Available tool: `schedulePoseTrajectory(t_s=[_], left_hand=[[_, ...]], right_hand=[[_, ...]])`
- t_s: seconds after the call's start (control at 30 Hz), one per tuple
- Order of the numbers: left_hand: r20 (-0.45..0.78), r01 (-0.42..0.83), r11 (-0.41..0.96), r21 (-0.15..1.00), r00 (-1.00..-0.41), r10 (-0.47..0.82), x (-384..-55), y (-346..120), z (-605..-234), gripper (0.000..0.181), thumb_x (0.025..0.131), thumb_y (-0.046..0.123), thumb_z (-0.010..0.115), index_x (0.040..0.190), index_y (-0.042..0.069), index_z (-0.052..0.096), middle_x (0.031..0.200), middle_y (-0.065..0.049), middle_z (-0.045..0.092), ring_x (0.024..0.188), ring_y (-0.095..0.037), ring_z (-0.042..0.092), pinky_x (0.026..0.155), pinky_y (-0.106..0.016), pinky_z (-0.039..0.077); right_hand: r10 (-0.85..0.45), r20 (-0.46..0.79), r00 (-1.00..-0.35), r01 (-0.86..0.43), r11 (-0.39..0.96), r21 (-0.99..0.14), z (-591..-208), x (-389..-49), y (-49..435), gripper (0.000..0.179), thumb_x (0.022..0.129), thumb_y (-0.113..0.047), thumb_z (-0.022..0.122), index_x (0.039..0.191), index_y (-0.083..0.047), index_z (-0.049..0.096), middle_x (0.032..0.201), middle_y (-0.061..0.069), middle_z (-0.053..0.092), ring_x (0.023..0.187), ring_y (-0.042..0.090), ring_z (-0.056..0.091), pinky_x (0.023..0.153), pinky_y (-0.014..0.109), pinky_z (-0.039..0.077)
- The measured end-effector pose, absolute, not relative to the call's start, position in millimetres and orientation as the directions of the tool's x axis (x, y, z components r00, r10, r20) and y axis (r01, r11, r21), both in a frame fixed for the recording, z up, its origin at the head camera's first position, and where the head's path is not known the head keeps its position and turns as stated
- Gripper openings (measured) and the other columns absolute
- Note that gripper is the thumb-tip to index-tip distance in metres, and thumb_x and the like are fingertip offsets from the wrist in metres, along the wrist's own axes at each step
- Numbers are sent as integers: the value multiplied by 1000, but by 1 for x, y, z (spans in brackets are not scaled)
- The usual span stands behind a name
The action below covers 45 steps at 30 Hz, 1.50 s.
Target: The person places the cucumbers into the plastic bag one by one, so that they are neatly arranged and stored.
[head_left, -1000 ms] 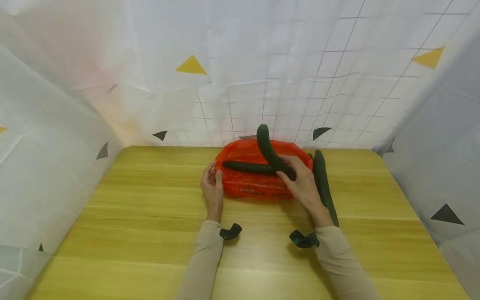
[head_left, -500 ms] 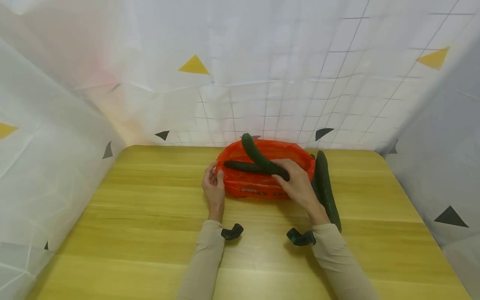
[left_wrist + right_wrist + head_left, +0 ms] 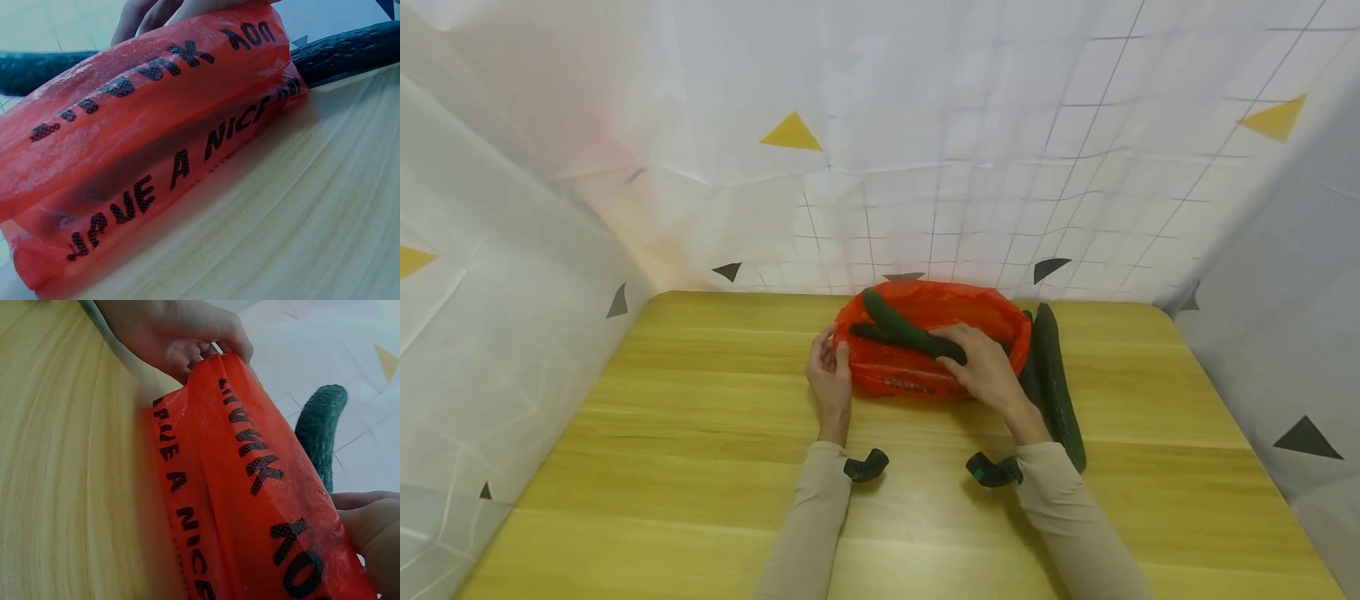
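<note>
— What does your head view give?
— I see a thin, glossy red bag on the wood-grain table, its mouth spread into an oval. The held cucumber, dark green and gently bowed, slants across that mouth. The lower cucumber lies beneath it in the bag, partly covered by it and the right hand.
— How do the hands lie?
— The left hand grips the bag's left edge with thumb and curled fingers. The right reaches in, thumb and fingers closed round the held cucumber's near end. Just right of the bag lies a long cucumber; its neighbour is half hidden.
— And my left wrist view?
— Creased plastic, black dotted print; I read HAVE A NICE, then the last word crumples. Fingers at the top are cut off, so I can't tell their hold from here. Pebbly green skin runs off the right side.
— Right wrist?
— The held cucumber's bumpy, rounded tip rises beyond the bag. The left hand bends over the bag's edge up top; the right is cropped low, its fingertips hidden.
</note>
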<state>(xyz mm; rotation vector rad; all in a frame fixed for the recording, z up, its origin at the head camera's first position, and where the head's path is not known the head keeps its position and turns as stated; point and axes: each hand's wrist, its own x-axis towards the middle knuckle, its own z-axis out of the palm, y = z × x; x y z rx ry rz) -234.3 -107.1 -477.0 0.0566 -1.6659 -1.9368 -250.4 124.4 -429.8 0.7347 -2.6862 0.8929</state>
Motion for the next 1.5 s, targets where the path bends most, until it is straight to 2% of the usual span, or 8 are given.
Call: schedulePoseTrajectory(t_s=[0.17, 0.5, 0.77, 1.07, 1.43, 1.5], left_hand=[[333, 393, -43, 919, -829, -449, -234, -107, -477, 33, 91, 3, 58, 123, -4, 57, 103, -20, 57, 84, -10, 52, 77, -13, 46], [369, 421, -12, 907, -809, -458, -235, -106, -477, 31, 91, 0, 57, 121, -6, 58, 86, -9, 54, 74, -6, 52, 66, -14, 45], [378, 422, 9, 907, -802, -463, -235, -105, -476, 30, 91, 1, 57, 120, -6, 59, 87, -13, 57, 74, -6, 51, 66, -14, 45], [380, 437, -15, 899, -798, -468, -235, -105, -477, 31, 91, 1, 58, 121, -8, 58, 97, -27, 57, 78, -6, 54, 70, -13, 46], [382, 439, -7, 898, -790, -480, -234, -106, -478, 31, 91, 2, 57, 121, -7, 58, 94, -15, 56, 78, -10, 53, 72, -14, 47], [389, 448, -4, 894, -782, -487, -238, -107, -485, 30, 92, 7, 58, 121, -2, 60, 94, -11, 57, 79, -10, 54, 72, -15, 47]], right_hand=[[-415, 315, -854, -521, 702, -487, -434, -252, 122, 41, 83, -15, 72, 123, -17, 61, 124, 8, 61, 115, 28, 57, 94, 49, 46], [-446, 277, -851, -525, 723, -448, -439, -255, 119, 39, 84, -16, 71, 122, -18, 63, 121, 5, 63, 114, 27, 57, 92, 50, 47], [-461, 208, -863, -504, 752, -425, -440, -256, 116, 38, 84, -19, 72, 121, -19, 64, 123, 4, 64, 114, 27, 58, 93, 50, 46], [-488, 185, -853, -518, 745, -421, -438, -258, 116, 38, 84, -17, 71, 122, -19, 64, 123, 3, 63, 112, 26, 59, 90, 49, 48], [-510, 139, -849, -517, 746, -419, -439, -259, 115, 37, 84, -15, 71, 120, -21, 65, 122, 2, 64, 112, 27, 58, 92, 50, 47], [-513, 141, -847, -520, 743, -421, -439, -259, 115, 37, 84, -14, 71, 120, -20, 65, 121, 3, 64, 112, 27, 58, 91, 50, 47]])
